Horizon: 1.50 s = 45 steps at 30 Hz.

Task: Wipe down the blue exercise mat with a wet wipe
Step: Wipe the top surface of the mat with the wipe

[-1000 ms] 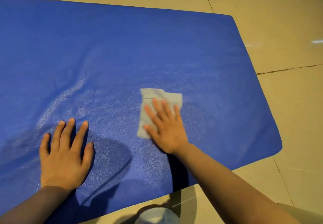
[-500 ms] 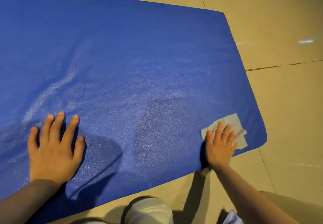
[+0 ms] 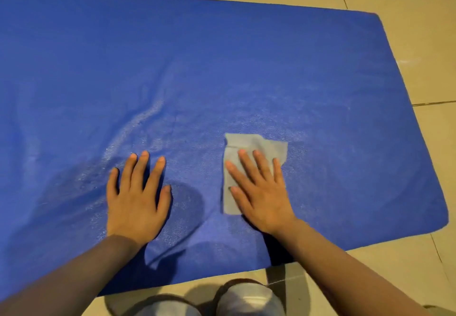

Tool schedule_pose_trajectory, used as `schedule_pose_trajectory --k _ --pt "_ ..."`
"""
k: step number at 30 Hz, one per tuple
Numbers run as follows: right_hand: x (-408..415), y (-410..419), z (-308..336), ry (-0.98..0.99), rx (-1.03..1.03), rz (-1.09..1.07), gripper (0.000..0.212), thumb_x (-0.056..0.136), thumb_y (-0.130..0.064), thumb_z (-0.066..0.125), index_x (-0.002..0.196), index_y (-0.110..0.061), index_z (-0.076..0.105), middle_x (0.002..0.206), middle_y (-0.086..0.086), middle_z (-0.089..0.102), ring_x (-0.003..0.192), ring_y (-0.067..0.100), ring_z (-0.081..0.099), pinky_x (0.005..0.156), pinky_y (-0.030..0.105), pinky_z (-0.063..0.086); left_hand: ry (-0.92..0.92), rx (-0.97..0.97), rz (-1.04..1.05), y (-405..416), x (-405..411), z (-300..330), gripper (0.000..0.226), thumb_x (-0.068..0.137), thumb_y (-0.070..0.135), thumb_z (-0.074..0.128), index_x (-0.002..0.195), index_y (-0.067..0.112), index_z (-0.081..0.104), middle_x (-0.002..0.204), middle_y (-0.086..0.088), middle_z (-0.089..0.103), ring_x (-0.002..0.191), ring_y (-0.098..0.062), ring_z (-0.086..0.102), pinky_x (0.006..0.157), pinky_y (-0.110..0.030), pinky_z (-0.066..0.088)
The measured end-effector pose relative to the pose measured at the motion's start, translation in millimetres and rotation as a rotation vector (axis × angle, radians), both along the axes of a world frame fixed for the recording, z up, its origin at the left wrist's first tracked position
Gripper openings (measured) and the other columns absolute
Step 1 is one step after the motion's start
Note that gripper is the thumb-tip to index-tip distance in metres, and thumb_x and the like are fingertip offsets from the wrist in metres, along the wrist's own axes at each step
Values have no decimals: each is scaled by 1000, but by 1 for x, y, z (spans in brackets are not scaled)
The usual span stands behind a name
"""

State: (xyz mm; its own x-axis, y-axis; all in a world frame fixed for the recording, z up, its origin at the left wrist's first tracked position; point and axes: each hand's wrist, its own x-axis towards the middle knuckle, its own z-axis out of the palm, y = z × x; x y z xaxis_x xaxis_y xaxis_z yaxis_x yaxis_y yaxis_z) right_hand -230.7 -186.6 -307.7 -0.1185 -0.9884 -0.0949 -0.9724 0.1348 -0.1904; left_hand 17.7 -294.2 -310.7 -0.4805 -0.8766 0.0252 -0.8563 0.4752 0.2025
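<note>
In the head view, the blue exercise mat (image 3: 222,68) lies flat on a floor (image 3: 419,31) of beige tiles and fills most of the picture. Its far edge runs along the top, its right end is close to the right side of the picture, and its near edge passes in front of the person's knees (image 3: 246,296), which show at the bottom in light trousers. The left part of the mat goes out of the picture.

The right hand (image 3: 259,192) lies flat with the palm down and the fingers spread. It presses on the wet wipe (image 3: 249,143), a pale grey folded sheet which rests on the mat, in the near half and a little right of the middle. The far part and the left edge of the wipe show beside the fingers; the rest is under the hand.

The left hand (image 3: 138,199) is also open and flat, palm down on the bare mat, with the fingers apart. It holds nothing. It is left of the wipe and does not touch it.

Around and beyond both hands the surface of the mat shines with pale wet streaks (image 3: 138,123).
</note>
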Motion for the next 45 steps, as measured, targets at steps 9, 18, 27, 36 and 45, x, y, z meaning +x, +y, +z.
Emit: schedule_pose_trajectory --k 9,18,27,36,45 --pt "-2 11 8 86 -3 375 65 97 -60 31 153 -25 32 161 6 24 149 32 20 110 68 20 202 54 37 0 34 18 55 96 41 41 143 13 49 152 -13 40 144 -32 30 118 -51 10" --pt "120 -22 -9 -3 -38 829 75 88 -70 39 152 -32 30 162 1 21 151 24 13 118 59 9 9 16 351 12 106 7 57 96 42 32 143 17 51 152 -16 38 145 -35 26 111 -65 12" --pt "15 57 15 66 139 392 73 96 -67 32 156 -26 23 162 3 22 150 27 17 110 58 25 35 6 357 8 110 3 57 94 42 33 142 17 53 151 -16 40 145 -36 26 113 -64 10" --pt "113 -48 -4 -18 -49 841 71 93 -67 36 152 -29 30 161 4 23 150 27 14 117 61 13 9 -24 353 8 111 1 58 93 41 34 140 15 54 148 -19 43 142 -38 30 110 -64 13" --pt "-12 -169 9 43 170 -45 73 93 -70 23 156 -37 7 165 -4 -4 151 18 -4 120 53 -2 2 16 346 5 115 2 57 92 42 34 140 18 54 148 -17 43 142 -36 30 113 -60 9"
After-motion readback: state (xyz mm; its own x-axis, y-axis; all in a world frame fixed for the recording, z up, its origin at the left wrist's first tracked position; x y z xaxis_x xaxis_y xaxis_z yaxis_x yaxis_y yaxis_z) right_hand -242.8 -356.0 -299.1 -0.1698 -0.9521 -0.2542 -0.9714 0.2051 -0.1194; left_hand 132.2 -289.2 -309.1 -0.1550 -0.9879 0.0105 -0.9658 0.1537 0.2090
